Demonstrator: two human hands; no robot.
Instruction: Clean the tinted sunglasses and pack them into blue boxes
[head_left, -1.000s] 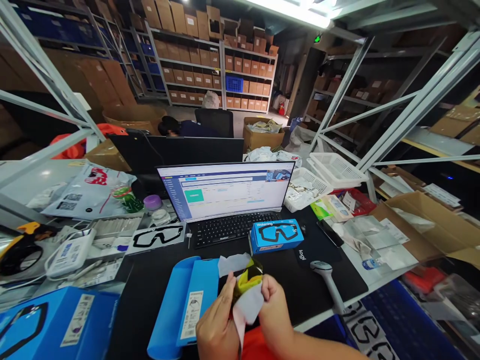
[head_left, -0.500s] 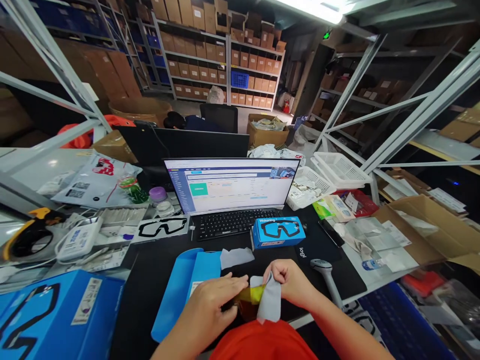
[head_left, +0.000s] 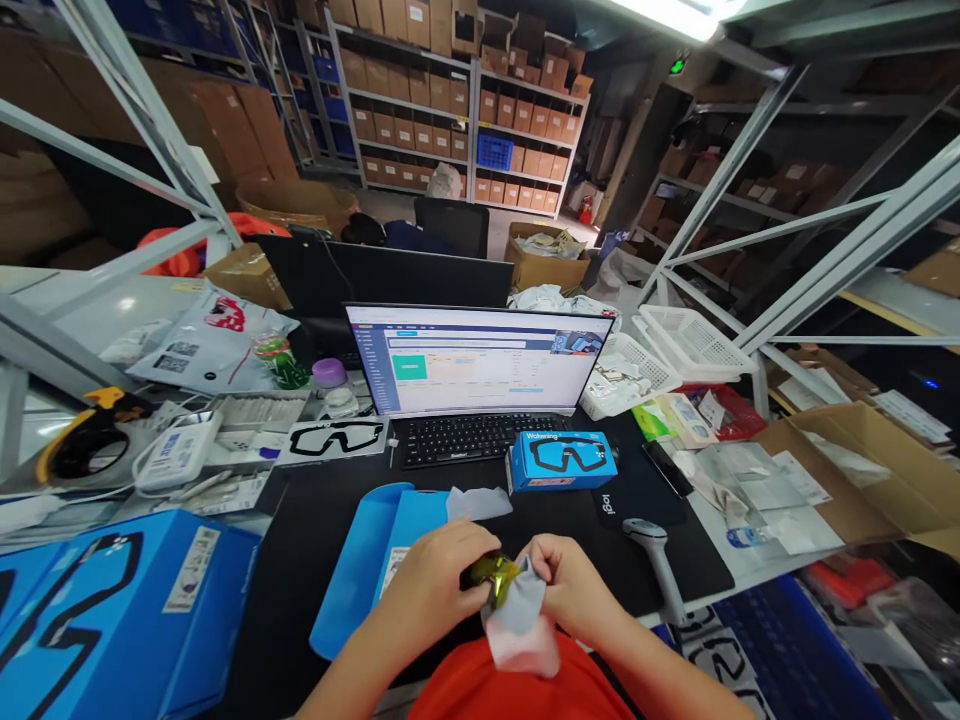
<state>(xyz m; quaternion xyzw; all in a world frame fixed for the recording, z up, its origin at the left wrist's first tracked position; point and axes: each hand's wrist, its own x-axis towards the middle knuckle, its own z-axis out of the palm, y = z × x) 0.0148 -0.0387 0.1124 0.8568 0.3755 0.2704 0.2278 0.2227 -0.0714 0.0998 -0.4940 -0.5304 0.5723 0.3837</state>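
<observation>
My left hand (head_left: 441, 572) is closed around a shiny yellow glasses lens (head_left: 495, 572), and its fingers hide part of the lens. Against the lens's right end, my right hand (head_left: 564, 578) pinches a grey wiping cloth (head_left: 519, 603), whose lower part hangs over the red shirt. Just beyond the left hand, an open blue glasses case or box (head_left: 356, 565) lies on the black mat, with another grey cloth (head_left: 480, 502) at its upper right corner. A blue glasses box (head_left: 562, 462) stands in front of the keyboard (head_left: 450, 442).
A monitor (head_left: 480, 360) stands behind the keyboard. To the right are a barcode scanner (head_left: 654, 560), a phone (head_left: 667, 468) and an open cardboard box (head_left: 862, 470). Large blue boxes (head_left: 142, 620) occupy the near left. A person sits beyond the monitors.
The left fingers have curled further around the yellow lens. My right hand has bunched the cloth against it, and the cloth has shifted left. The view has shifted slightly.
</observation>
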